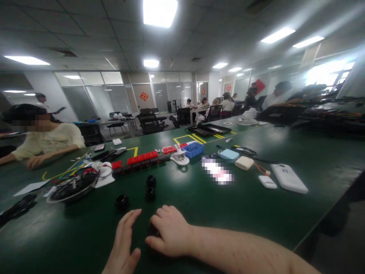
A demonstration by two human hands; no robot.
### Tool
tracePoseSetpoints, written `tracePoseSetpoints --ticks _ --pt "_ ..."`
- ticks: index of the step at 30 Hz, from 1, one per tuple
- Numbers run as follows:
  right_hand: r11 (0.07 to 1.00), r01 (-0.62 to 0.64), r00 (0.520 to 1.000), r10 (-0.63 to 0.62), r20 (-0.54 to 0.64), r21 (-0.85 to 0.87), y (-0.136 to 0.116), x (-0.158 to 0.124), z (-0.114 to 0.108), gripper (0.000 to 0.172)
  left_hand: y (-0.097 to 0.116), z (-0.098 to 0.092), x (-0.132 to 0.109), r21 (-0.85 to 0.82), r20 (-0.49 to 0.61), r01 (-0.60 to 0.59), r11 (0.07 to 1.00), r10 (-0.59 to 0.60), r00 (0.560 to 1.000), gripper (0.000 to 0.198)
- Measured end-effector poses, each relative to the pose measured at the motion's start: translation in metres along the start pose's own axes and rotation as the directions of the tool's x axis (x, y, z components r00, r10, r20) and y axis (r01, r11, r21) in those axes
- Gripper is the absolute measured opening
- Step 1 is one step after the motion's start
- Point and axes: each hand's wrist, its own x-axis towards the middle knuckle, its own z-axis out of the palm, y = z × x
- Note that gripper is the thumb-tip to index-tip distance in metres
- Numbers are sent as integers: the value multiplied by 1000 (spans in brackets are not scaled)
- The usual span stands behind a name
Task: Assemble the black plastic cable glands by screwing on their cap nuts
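Observation:
My right hand (171, 231) is closed, palm down, around a dark object (153, 230) on the green table. Only a small black part of that object shows, so its kind is hidden. To its left my left hand (124, 241) is held open, fingers stretched out and thumb apart, touching nothing I can see. Just beyond the hands are several small black ring-like parts with glossy rims: one black part (122, 203) near my left fingertips, and another black part (151, 180) right behind a smaller black part (150, 194).
A metal bowl of dark cables (72, 188) sits at the left, near a co-worker (51, 137). Red strips (142, 157), a white clamp-like piece (180, 156) and a blue bin (194, 150) lie farther back. On the right are a blurred phone (217, 171) and a white power bank (289, 178).

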Motion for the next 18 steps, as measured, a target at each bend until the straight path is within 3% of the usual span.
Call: tracePoseSetpoints --ticks 4,8,13,18 --pt "997 -48 999 49 -16 61 -4 -1 2 26 -18 27 3 34 190 -122 992 113 975 89" --pt "980 -67 998 68 -4 190 -6 -1 -1 28 -27 28 2 -17 398 -119 993 116 910 75" --pt "945 -57 998 54 17 322 -5 0 -5 36 -7 13 13 -84 431 92 992 -47 901 53" --pt "917 -4 1000 0 10 400 -5 1 -4 33 10 3 23 -152 423 146 977 -70 904 34"
